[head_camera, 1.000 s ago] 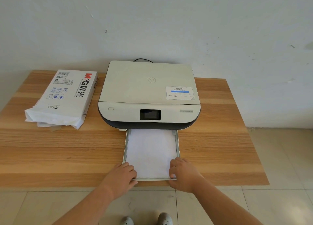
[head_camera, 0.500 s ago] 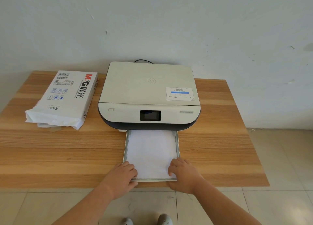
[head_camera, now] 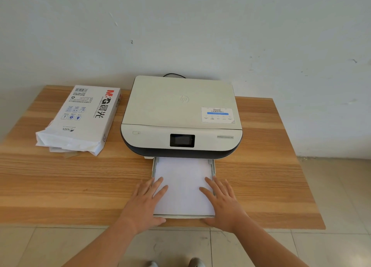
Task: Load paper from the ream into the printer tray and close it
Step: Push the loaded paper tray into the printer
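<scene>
A white printer [head_camera: 180,114] with a dark base and a small black screen sits at the middle of the wooden table [head_camera: 60,186]. Its paper tray [head_camera: 154,166] is pulled out toward me and holds a stack of white paper [head_camera: 183,184]. My left hand [head_camera: 147,202] lies flat on the tray's near left corner, fingers spread over the paper. On the near right corner rests my right hand [head_camera: 221,201], also flat with fingers apart. The opened ream [head_camera: 80,120], a white wrapper with red lettering, lies to the left of the printer.
The table stands against a white wall, and a black cable [head_camera: 173,75] runs out behind the printer. The tray's front lip reaches almost to the table's near edge. Tiled floor [head_camera: 331,186] shows to the right and below, with my shoes [head_camera: 195,262] at the bottom.
Both hands have gone from curled on the tray's front corners to lying flat, with fingers stretched farther onto the paper. The tray stays pulled out.
</scene>
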Motion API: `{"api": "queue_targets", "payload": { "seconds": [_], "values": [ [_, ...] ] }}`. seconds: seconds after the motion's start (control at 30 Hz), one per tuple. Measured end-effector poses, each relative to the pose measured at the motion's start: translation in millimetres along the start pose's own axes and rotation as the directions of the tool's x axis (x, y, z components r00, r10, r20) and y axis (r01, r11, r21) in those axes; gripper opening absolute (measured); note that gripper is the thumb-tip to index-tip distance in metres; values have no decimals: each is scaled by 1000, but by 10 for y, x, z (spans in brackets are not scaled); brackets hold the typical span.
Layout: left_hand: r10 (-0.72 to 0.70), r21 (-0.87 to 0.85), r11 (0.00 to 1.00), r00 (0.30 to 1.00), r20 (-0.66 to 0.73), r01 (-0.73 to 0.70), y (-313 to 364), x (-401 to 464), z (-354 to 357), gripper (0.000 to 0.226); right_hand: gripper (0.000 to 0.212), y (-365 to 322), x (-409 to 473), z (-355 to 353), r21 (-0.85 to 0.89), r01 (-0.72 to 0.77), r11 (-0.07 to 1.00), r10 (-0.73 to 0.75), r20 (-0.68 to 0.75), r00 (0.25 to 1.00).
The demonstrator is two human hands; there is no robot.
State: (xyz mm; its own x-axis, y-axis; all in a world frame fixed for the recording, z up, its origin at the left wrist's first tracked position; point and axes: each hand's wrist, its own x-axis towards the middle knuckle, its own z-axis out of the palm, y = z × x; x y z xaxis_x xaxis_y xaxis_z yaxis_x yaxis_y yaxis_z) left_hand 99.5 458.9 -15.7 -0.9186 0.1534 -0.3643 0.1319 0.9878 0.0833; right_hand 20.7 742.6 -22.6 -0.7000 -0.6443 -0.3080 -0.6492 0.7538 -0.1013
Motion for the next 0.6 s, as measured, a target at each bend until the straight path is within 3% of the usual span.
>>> {"api": "queue_targets", "payload": {
  "seconds": [0.6],
  "values": [
    [-33, 30, 999, 999, -10, 34, -6, 190, -161, 95, 95, 85, 176, -141, -35, -47, 998, 48, 34, 998]
  ]
}}
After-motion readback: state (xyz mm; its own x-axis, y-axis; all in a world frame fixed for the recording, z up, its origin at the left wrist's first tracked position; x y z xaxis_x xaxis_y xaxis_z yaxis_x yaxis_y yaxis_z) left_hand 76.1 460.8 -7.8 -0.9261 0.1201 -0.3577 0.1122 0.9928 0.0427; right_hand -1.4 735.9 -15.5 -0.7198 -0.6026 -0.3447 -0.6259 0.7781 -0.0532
